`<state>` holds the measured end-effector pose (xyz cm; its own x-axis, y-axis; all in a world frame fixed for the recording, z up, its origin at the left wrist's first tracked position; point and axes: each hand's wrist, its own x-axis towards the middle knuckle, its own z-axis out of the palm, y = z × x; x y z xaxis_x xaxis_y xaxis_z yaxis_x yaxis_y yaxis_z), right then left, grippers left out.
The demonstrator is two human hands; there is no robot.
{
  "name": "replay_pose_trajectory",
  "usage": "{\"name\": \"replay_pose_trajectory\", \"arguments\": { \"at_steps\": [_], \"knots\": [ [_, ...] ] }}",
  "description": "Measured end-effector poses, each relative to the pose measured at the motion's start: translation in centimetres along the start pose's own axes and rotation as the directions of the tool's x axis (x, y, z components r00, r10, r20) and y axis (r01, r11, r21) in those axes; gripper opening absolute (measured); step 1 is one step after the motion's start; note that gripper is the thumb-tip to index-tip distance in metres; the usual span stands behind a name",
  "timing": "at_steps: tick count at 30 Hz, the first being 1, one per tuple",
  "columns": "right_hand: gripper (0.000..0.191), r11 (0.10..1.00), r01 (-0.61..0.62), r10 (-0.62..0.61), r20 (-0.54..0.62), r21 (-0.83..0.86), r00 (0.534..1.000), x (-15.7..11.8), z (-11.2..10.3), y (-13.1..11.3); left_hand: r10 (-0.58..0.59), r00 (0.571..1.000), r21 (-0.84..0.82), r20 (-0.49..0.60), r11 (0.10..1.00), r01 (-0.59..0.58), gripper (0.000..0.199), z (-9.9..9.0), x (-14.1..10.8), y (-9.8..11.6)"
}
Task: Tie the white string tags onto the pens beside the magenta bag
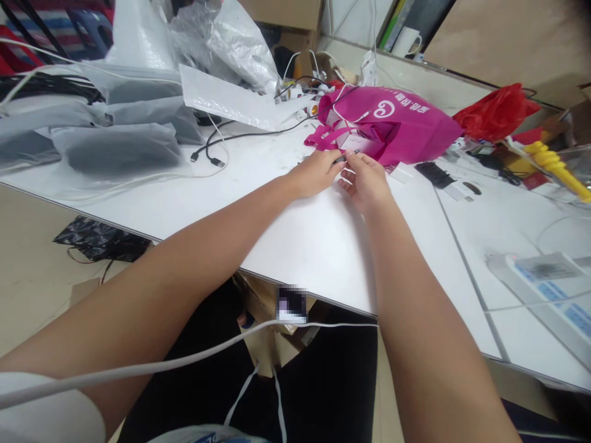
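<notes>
My left hand (314, 172) and my right hand (367, 181) meet above the white table (309, 240). Between their fingertips is a small dark object (340, 159) with a thin metallic-looking tip; its kind is too small to make out. Both hands are closed in a pinch on it, and the right hand's lower fingers curl loosely. Just behind the hands lies a magenta bag (415, 126) with white print, its opening towards me. A white box (355, 144) shows in that opening.
Grey plastic-wrapped packages (120, 151) lie at the left, near black USB cables (217, 161). To the right are a dark cable bundle (434, 175), a red plastic bag (496, 114) and a white-and-blue device (545, 289). A white cable (194, 357) hangs across my lap.
</notes>
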<state>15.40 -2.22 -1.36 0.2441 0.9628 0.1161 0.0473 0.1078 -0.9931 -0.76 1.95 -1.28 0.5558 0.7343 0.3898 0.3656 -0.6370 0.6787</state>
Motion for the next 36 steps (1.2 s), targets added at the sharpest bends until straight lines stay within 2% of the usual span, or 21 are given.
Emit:
{"name": "replay_pose_trajectory", "arguments": {
  "at_steps": [17, 25, 36],
  "knots": [
    [0.066, 1.0, 0.0, 0.0, -0.029, 0.017, 1.0, 0.07, 0.12, 0.02, 0.009, 1.0, 0.002, -0.008, 1.0, -0.009, 0.027, -0.09, -0.02, 0.19],
    [0.068, 0.999, 0.039, -0.039, 0.0, 0.018, 0.999, 0.32, 0.0, 0.28, 0.033, 0.999, 0.002, -0.017, 0.999, -0.033, 0.028, -0.03, 0.05, -0.08],
    [0.068, 0.999, 0.052, -0.052, -0.046, 0.014, 0.998, 0.54, 0.28, 0.45, 0.043, 0.998, -0.046, -0.042, 0.998, -0.045, 0.027, 0.31, 0.3, -0.42]
  ]
}}
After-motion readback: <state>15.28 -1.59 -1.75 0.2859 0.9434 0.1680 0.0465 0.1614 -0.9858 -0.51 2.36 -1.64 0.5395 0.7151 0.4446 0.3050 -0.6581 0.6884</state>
